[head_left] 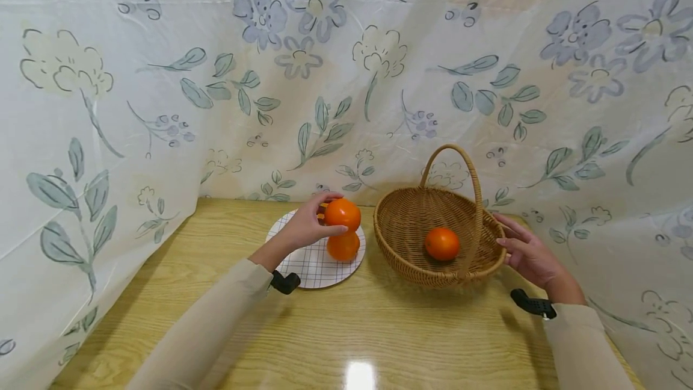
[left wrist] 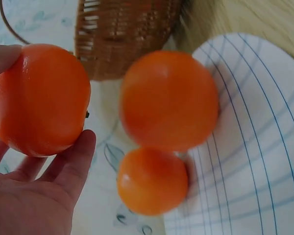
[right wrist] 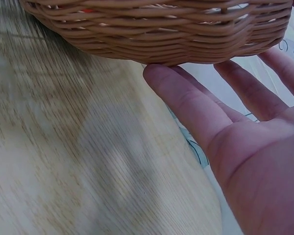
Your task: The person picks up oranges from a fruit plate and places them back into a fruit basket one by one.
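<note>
Behind the work, and also at both sides, we see a pale cloth (head_left: 319, 155) printed with blue and yellow flowers and green leaves. In front of it lies a table (head_left: 433, 336) of light, yellowish wood grain, where a bright reflection shows near the lower edge of the head view.

On the table, at the left, we find a round white plate (head_left: 305, 272) with thin crossing lines. Just beside it, to the right, stands a brown wicker basket (head_left: 395, 260) with a tall arched handle (head_left: 478, 197). Inside the basket we see one orange fruit (head_left: 442, 244).

The left grip (head_left: 308, 224), a bare hand, pinches a shiny orange fruit (head_left: 344, 213) between thumb and fingers, above the plate. In the left wrist view this held fruit is apart from two others: a nearer fruit (head_left: 343, 249) and a farther fruit (left wrist: 153, 181). Both are at the plate's side toward the basket; whether they touch each other, we cannot tell.

The right grip (head_left: 533, 257) has its fingers spread and rather straight, and their tips touch the right side of the basket.

Both arms wear beige sleeves (head_left: 203, 324), and at each wrist we notice a small black device (head_left: 285, 282).
</note>
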The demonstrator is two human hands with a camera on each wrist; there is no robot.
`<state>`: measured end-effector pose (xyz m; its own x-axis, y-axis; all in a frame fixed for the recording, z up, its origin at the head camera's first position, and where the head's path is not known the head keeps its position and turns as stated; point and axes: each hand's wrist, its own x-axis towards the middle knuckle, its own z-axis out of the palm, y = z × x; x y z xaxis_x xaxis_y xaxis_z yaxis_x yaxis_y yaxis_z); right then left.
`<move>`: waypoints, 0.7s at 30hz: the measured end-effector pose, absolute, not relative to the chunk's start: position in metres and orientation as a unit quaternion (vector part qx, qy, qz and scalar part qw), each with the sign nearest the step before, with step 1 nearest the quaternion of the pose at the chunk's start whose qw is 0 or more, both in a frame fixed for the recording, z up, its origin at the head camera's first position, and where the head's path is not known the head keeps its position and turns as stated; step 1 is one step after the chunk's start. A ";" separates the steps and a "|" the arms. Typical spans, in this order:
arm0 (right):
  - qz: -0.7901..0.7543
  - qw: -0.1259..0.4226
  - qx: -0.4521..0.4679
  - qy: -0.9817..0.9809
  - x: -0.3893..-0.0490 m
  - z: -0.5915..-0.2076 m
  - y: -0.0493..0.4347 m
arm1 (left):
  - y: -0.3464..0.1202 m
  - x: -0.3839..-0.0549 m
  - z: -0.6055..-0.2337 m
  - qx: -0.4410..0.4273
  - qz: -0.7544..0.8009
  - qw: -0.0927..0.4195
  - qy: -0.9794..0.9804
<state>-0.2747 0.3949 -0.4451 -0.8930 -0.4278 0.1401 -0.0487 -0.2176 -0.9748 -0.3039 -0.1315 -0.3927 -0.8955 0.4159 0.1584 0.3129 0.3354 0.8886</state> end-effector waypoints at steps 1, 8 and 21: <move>-0.756 0.126 -0.195 0.612 -0.275 -0.445 0.395 | -0.129 -0.304 -0.392 0.227 0.532 0.049 0.814; -0.755 0.130 -0.196 0.612 -0.275 -0.445 0.395 | -0.111 -0.304 -0.384 0.261 0.530 0.052 0.805; -0.757 0.127 -0.194 0.612 -0.275 -0.445 0.395 | -0.078 -0.305 -0.364 0.274 0.521 0.052 0.806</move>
<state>-0.2748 0.3950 -0.4447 -0.8926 -0.4290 0.1384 -0.0454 -0.2199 -0.9745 -0.3050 -0.0777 -0.3638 -0.8444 0.4961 0.2022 0.3879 0.3058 0.8695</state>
